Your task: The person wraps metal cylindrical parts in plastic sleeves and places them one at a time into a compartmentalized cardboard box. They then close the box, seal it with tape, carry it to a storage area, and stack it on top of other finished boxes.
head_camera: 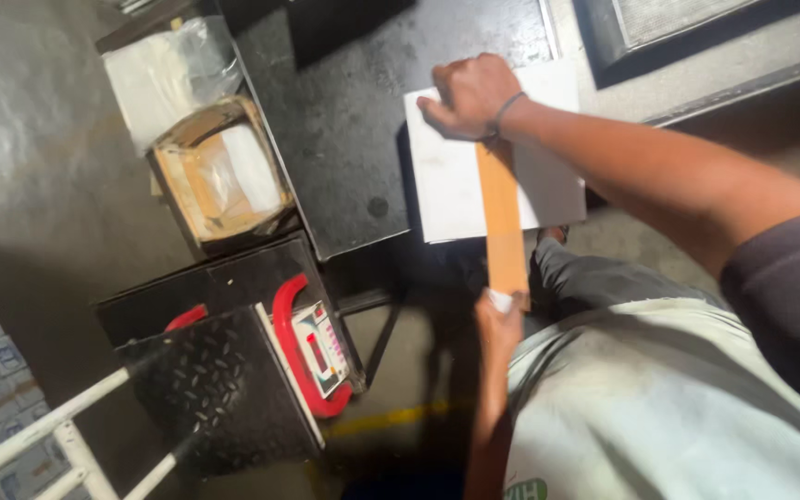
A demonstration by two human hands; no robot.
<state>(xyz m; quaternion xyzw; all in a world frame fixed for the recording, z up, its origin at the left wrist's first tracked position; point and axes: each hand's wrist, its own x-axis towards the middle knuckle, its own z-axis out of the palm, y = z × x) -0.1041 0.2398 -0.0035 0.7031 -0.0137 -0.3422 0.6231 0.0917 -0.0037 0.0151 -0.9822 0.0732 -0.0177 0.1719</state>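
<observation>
My right hand [468, 95] is closed in a fist and presses on the far end of a long wooden strip [502, 222] that lies across a white flat sheet [548, 185] on a dark work table [344, 139]. My left hand [500, 319] grips the near end of the wooden strip, together with a small white bit between its fingers. The strip runs from the sheet toward my body and sticks out past the table's near edge.
Left of the table stand an open cardboard box [219, 176] with white contents and clear plastic wrap [173, 69] behind it. A black platform scale [224, 380] with a red-framed display [312, 347] and a white rail [48, 431] sits on the concrete floor.
</observation>
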